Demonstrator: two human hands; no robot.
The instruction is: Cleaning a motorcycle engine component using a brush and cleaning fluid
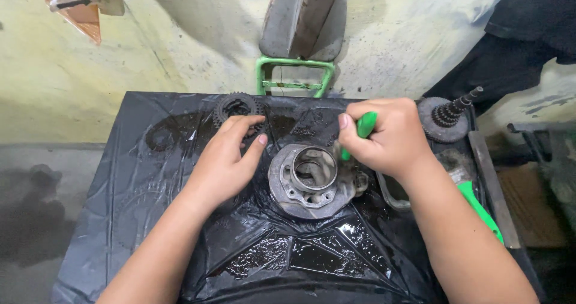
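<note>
A round grey metal housing (306, 187) with an open central bore lies on wet black plastic sheeting (288, 256). My right hand (384, 137) grips a green-handled brush (363, 127) with its tip down against the housing's upper right rim. Fingers curled, my left hand (227, 160) rests on the sheeting just left of the housing, and its thumb nearly touches the rim. Whether it holds anything underneath is hidden.
A dark toothed gear (238, 107) lies behind my left hand. A gear with a splined shaft (447, 117) stands at the right rear. A second green-handled brush (477, 205) lies by my right forearm. A green metal frame (294, 76) leans on the stained wall.
</note>
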